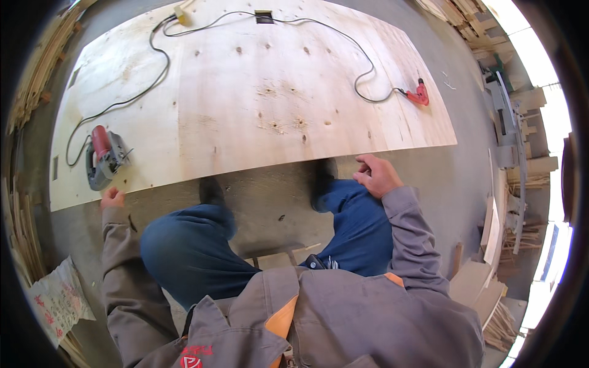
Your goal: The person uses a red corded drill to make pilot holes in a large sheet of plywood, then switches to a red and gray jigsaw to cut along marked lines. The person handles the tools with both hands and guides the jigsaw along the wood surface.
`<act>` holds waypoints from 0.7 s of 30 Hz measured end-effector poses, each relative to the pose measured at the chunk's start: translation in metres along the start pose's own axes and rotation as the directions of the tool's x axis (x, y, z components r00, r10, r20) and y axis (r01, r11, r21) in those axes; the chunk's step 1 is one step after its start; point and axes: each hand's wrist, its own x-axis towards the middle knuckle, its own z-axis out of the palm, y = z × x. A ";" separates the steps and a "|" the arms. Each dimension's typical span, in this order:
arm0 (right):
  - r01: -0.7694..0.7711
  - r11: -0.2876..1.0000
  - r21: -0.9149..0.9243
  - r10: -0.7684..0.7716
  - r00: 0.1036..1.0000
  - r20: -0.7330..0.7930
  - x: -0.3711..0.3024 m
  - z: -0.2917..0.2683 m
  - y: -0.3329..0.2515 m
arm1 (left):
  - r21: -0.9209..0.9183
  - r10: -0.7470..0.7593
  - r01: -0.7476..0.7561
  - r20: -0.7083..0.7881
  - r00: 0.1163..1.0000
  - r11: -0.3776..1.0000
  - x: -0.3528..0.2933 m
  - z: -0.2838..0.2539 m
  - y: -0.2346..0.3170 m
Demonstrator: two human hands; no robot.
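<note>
A large pale plywood sheet [239, 116] lies in front of me, with several knots and small heaps of sawdust on it. My left hand [113, 199] is closed at its near left edge, the fingers curled against the wood. Just beyond that hand rests a jigsaw [103, 158] with a red handle and grey body. Over my right knee, my right hand [378, 176] is loosely bent and holds nothing; its forefinger points toward the sheet's near edge. A red corded drill [419, 93] lies near the sheet's right end.
Black power cords [147, 89] wind across the sheet to a yellow socket block [180, 15]. A rectangular hole [264, 17] is cut at the far side. Timber is stacked at left [34, 80] and right [472, 288]. My shoes are close to the sheet's near edge.
</note>
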 end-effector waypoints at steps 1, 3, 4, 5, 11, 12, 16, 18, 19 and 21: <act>0.012 1.000 0.025 -0.012 1.000 0.010 0.007 0.005 -0.001 | -0.087 0.016 -0.015 0.010 1.000 0.996 0.005 -0.021 -0.002; 0.005 1.000 0.019 -0.005 1.000 0.019 0.001 0.002 0.013 | -0.048 0.052 -0.050 0.032 0.998 0.998 -0.012 -0.006 0.026; 0.010 1.000 0.009 -0.010 1.000 0.015 -0.003 0.000 0.023 | 0.017 0.080 -0.081 0.045 0.996 0.997 -0.027 0.003 0.049; 0.001 1.000 -0.002 -0.001 1.000 0.013 -0.006 -0.003 0.031 | 0.073 0.112 -0.116 0.057 0.992 0.991 -0.043 0.011 0.077; 0.066 0.996 0.055 -0.066 0.998 -0.007 -0.012 0.000 0.025 | -0.114 0.062 -0.061 0.009 0.998 0.992 -0.108 -0.005 0.123; 0.061 0.996 0.068 -0.060 0.998 -0.010 -0.013 -0.001 0.025 | -0.132 0.053 -0.052 0.006 0.999 0.990 -0.113 -0.007 0.122; 0.063 0.995 0.071 -0.063 0.998 -0.006 -0.018 -0.009 0.024 | -0.184 0.018 -0.017 0.008 1.000 0.983 -0.136 -0.010 0.111; 0.074 0.995 0.064 -0.074 0.997 -0.008 -0.021 -0.012 0.021 | -0.192 0.009 -0.009 -0.004 1.000 0.981 -0.141 -0.015 0.106; 0.082 0.995 0.056 -0.082 0.997 -0.011 -0.022 -0.013 0.019 | -0.193 0.005 -0.007 -0.011 1.000 0.981 -0.142 -0.019 0.102; 0.100 0.993 0.065 -0.099 0.995 -0.028 -0.023 -0.014 0.021 | -0.199 -0.013 0.009 -0.015 1.000 0.980 -0.144 -0.024 0.098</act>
